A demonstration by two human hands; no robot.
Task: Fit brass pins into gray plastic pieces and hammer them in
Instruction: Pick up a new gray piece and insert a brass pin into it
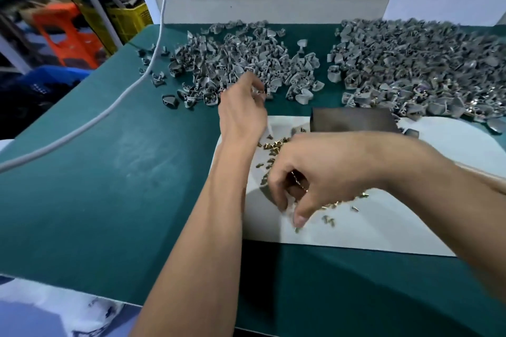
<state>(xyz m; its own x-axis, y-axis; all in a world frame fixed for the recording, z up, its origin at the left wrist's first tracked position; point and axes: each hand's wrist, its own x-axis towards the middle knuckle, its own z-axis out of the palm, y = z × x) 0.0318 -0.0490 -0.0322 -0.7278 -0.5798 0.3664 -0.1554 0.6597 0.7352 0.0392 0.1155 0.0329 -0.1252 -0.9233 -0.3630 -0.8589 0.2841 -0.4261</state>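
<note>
A big heap of gray plastic pieces [235,60] lies on the green table at the back centre. My left hand [242,112] reaches to its near edge, fingertips curled and pinching one gray piece [263,95]; blur hides the grip's detail. Loose brass pins [276,145] are scattered on a white sheet [383,230] in front. My right hand [320,172] hovers over them with curled fingers. Brass glints inside its palm, and its thumb and forefinger point down at a pin [297,230]. A dark gray thing [267,190] is partly hidden under this hand.
A second heap of gray pieces [427,63], some with brass glints, fills the back right. A dark metal block [353,121] stands at the sheet's far edge. A white cable [115,107] crosses the table's left side. White boards wall the back. Crates and a stool stand beyond the left edge.
</note>
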